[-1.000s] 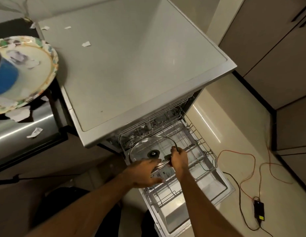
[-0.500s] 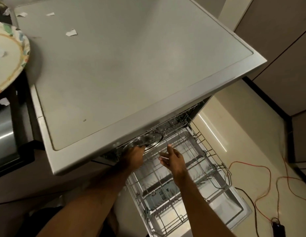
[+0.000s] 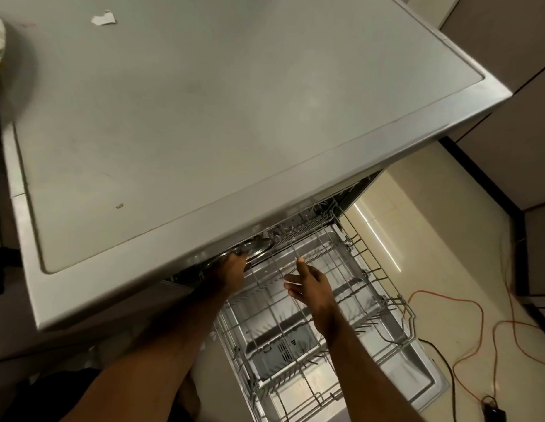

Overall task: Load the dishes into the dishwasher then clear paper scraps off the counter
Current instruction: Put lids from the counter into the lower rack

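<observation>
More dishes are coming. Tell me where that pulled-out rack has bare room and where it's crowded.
Free: the rack between the right hand and its front rim, and its whole right side. Crowded: the back-left corner under the dishwasher top, where the left hand holds the glass lid.

I read the dishwasher top as smooth, matt grey. Below its front edge, the rack is glossy wire and the lid is metal-rimmed glass. On it lies a torn paper scrap.
</observation>
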Motion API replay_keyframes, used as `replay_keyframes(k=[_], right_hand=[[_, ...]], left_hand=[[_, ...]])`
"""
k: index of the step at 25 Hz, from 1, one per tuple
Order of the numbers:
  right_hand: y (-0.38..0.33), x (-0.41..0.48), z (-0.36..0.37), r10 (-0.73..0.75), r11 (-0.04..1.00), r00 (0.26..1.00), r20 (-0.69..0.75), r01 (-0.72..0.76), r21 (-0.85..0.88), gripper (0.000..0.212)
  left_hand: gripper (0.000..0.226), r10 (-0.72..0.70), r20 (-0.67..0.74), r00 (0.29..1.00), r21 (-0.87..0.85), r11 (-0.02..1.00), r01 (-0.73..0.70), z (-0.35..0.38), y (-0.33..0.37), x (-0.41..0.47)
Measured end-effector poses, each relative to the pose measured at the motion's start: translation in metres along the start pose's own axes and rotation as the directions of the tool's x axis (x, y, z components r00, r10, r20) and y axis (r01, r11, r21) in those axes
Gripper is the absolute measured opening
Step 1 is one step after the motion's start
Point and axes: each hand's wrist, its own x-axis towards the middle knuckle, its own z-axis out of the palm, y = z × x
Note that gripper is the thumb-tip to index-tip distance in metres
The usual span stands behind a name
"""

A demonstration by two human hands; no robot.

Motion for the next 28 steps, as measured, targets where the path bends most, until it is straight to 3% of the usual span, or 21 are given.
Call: replay_keyframes(k=[5, 9, 13, 17, 19, 22, 25, 28], right_hand=[[0.003, 0.000, 0.000, 0.001, 0.999, 1.000, 0.031, 0.000, -0.037, 0.034], [0.005, 0.002, -0.002, 0.005, 0.998, 0.999, 0.040, -0.003, -0.059, 0.042], [0.006, -0.004, 0.001, 0.018, 0.999, 0.999, 0.036, -0.016, -0.050, 0.048], [0.003, -0.016, 0.005, 0.001, 0.981, 0.999, 0.037, 0.006, -0.196, 0.062], [-0.004, -0.028, 0.009, -0.093, 0.873, 0.996, 0.018, 0.090, -0.479, 0.071], [-0.011, -0.061, 0.012, -0.338, 0.583, 0.941, 0.019, 0.225, -0.781, 0.080], [-0.031, -0.104, 0.010, -0.566, 0.259, 0.811, 0.149, 0.346, -0.902, 0.081], [-0.054, -0.143, 0.003, -0.633, 0.004, 0.705, 0.320, 0.416, -0.909, 0.087]], left_hand=[[0.043, -0.022, -0.014, 1.000, 0.071, 0.997, 0.023, 0.012, -0.008, 0.000], [0.041, -0.061, -0.054, 0.997, 0.020, 0.998, 0.062, 0.017, -0.008, 0.005], [0.038, -0.013, 0.031, 0.999, 0.031, 0.999, 0.012, 0.007, -0.001, -0.002], [0.048, 0.014, -0.102, 0.995, 0.083, 0.997, -0.006, -0.013, 0.009, -0.020], [0.067, 0.147, -0.176, 0.973, 0.092, 0.987, -0.133, -0.029, 0.020, -0.041], [0.087, 0.318, -0.180, 0.931, 0.087, 0.948, -0.307, -0.053, 0.043, -0.079], [0.086, 0.417, -0.247, 0.875, 0.056, 0.907, -0.416, -0.089, 0.062, -0.118], [0.087, 0.549, -0.273, 0.790, 0.209, 0.835, -0.508, -0.125, 0.075, -0.153]])
